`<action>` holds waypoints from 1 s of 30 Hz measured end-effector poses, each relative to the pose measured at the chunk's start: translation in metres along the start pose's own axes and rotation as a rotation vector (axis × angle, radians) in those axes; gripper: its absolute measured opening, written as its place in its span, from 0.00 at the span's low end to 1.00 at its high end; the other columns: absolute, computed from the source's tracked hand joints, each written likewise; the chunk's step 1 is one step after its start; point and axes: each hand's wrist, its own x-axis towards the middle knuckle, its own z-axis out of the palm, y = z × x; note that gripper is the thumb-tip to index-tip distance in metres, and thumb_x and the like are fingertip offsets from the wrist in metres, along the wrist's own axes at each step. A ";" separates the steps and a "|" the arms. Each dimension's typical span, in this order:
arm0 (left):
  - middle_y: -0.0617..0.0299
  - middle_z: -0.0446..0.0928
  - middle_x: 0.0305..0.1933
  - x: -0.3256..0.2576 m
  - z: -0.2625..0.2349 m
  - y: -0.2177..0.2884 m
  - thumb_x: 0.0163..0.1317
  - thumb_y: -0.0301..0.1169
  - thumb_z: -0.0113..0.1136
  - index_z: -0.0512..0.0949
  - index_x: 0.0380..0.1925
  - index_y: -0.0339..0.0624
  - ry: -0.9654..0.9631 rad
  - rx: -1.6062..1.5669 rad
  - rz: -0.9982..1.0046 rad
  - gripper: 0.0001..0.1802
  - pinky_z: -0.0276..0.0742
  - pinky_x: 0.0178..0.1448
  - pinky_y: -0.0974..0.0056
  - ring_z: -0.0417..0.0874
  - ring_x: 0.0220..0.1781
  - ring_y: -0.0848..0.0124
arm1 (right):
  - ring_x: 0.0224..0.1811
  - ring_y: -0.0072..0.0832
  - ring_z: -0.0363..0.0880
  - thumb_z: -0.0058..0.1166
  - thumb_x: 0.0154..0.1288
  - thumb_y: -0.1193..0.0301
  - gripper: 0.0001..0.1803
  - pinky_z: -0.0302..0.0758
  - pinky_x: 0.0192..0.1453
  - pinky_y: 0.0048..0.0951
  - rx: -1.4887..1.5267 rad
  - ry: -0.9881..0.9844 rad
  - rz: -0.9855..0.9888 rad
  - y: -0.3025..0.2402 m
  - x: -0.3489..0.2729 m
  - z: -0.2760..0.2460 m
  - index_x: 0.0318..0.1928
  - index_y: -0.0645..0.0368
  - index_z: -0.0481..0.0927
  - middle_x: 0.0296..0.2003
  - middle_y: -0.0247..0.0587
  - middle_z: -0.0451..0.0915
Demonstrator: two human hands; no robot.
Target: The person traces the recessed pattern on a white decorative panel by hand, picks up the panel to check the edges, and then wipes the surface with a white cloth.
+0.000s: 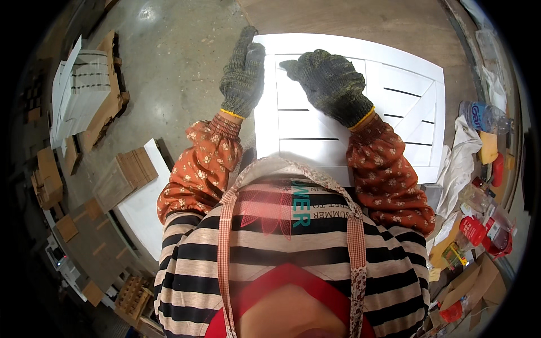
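Observation:
A white panel with grooved lines, dark slots and a diagonal strip lies flat in front of me. My left hand, in a dark green-grey knit glove with a yellow cuff edge, rests along the panel's left edge. Its fingers are stretched out, pointing away from me. Over the panel's upper middle is my right hand, gloved alike, with its fingers curled under and one digit reaching left. Whatever the curled fingers may hold is hidden beneath the glove.
Brown board extends beyond the panel. To the right are a plastic bottle, white cloth, red containers and an open carton. Stacked white boards stand on the left, with cardboard pieces nearer me.

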 end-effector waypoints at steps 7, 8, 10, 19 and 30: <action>0.54 0.74 0.63 0.002 0.001 0.006 0.74 0.40 0.47 0.68 0.64 0.40 -0.030 -0.020 -0.074 0.24 0.68 0.67 0.62 0.73 0.64 0.66 | 0.43 0.35 0.79 0.47 0.66 0.72 0.19 0.79 0.45 0.39 0.087 0.065 0.037 0.010 0.002 0.006 0.55 0.44 0.80 0.40 0.36 0.81; 0.54 0.74 0.63 0.002 0.001 0.007 0.74 0.40 0.47 0.69 0.64 0.40 -0.019 0.004 -0.047 0.24 0.68 0.67 0.62 0.73 0.64 0.66 | 0.42 0.35 0.79 0.47 0.67 0.72 0.18 0.79 0.45 0.38 0.042 0.099 0.023 0.005 0.003 0.002 0.55 0.44 0.80 0.40 0.35 0.81; 0.54 0.74 0.63 0.002 0.001 0.007 0.74 0.40 0.48 0.69 0.64 0.40 0.002 0.050 0.008 0.24 0.67 0.67 0.62 0.73 0.64 0.65 | 0.41 0.36 0.80 0.47 0.67 0.71 0.17 0.79 0.45 0.38 -0.020 0.099 -0.024 0.005 -0.002 0.005 0.54 0.45 0.81 0.39 0.35 0.81; 0.55 0.75 0.62 0.003 0.005 0.016 0.74 0.38 0.48 0.70 0.63 0.41 -0.012 -0.046 -0.080 0.22 0.68 0.66 0.62 0.75 0.62 0.66 | 0.43 0.35 0.80 0.46 0.69 0.71 0.18 0.79 0.45 0.39 0.078 -0.014 0.031 0.010 0.000 -0.001 0.56 0.44 0.79 0.40 0.37 0.81; 0.55 0.74 0.63 0.004 0.003 -0.007 0.74 0.38 0.49 0.67 0.65 0.39 -0.045 -0.021 -0.093 0.24 0.69 0.65 0.65 0.75 0.60 0.70 | 0.40 0.34 0.81 0.47 0.69 0.68 0.14 0.79 0.40 0.37 0.051 0.143 -0.084 0.020 -0.005 0.010 0.50 0.46 0.82 0.34 0.37 0.80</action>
